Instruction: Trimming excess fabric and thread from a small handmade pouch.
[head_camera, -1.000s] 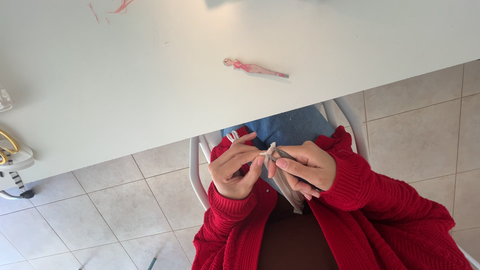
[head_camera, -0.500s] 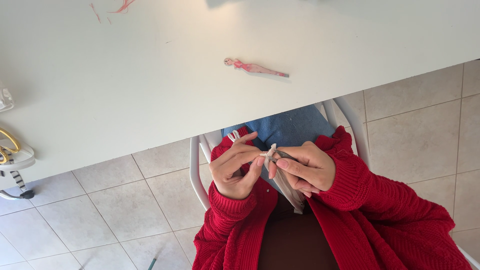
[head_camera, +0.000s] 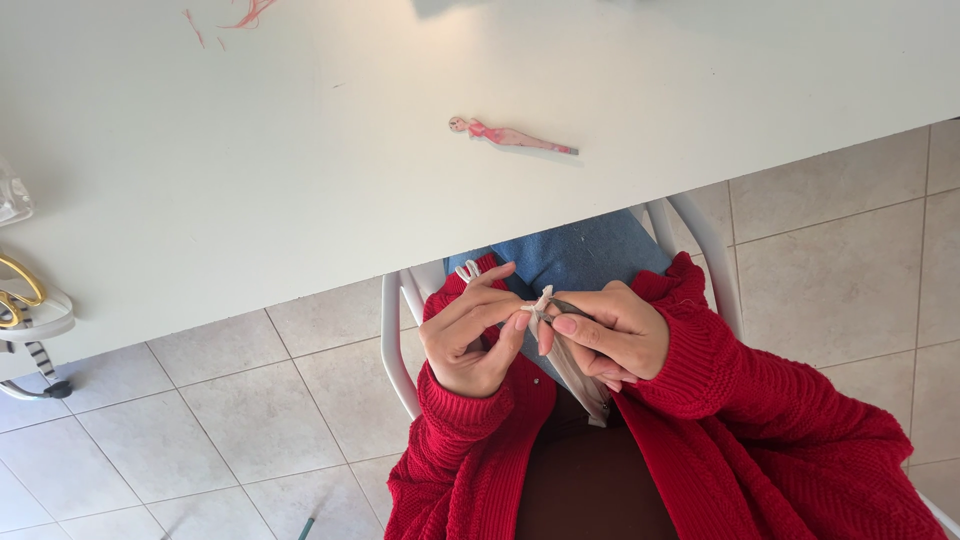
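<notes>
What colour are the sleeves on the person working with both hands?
Red, in a chunky knit; the sleeves show best in the head view, the only one.

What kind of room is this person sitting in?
Probably a craft or sewing corner at home. There is a white table with red thread scraps, a tiled floor, and both hands, left hand and right hand, pinch a small pale fabric piece.

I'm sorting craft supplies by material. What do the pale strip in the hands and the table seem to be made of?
The pale strip looks like soft beige fabric: it hangs limp from the left hand and right hand. The table seems smooth matte white laminate or painted board; the surface is even and unshiny.
</notes>
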